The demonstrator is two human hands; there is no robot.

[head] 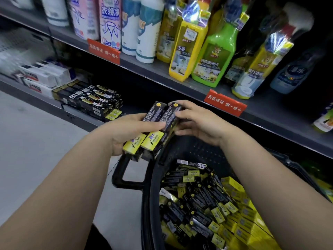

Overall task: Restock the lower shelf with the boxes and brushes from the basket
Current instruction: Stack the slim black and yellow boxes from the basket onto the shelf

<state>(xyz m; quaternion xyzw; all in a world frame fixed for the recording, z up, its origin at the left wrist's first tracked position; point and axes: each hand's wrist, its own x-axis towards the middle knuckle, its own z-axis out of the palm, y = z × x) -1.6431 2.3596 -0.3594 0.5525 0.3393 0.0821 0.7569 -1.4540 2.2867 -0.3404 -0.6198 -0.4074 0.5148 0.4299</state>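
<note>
My left hand (126, 131) grips a bundle of long black-and-yellow boxes (158, 123) from the left, thumb across their tops. My right hand (196, 121) holds the same bundle at its far end, fingers curled over the box tips. The bundle hovers above the rim of the black basket (149, 195), which is full of several more black-and-yellow boxes (203, 204). On the lower shelf (79, 112) to the left lies a stack of matching black boxes (90, 99). No brushes are visible.
White boxes (45, 76) lie further left on the lower shelf. The upper shelf (180, 82) carries cleaner bottles and red price tags (225, 102). The basket's handle (122, 174) sticks out left over the pale floor (36, 141).
</note>
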